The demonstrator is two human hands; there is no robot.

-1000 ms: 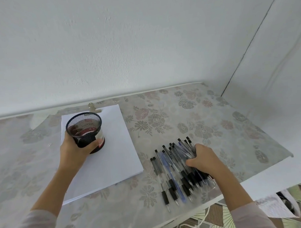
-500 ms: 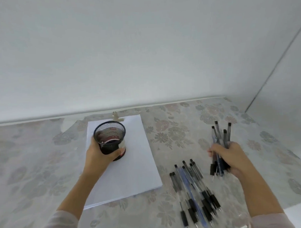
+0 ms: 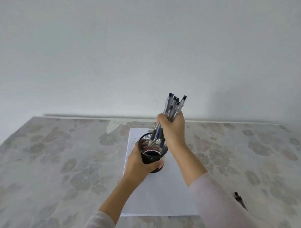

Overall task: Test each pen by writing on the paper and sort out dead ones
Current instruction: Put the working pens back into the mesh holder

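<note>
Lifted pens [image 3: 174, 108] reached cup [image 3: 153, 155] (tips down)

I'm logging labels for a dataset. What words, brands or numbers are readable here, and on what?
Nothing can be read for certain.
On the paper: faint marks near its far left corner, too small and blurred to read.
On the pens in the right hand: no legible print.
On the mesh cup in the left hand: no label shows.
</note>
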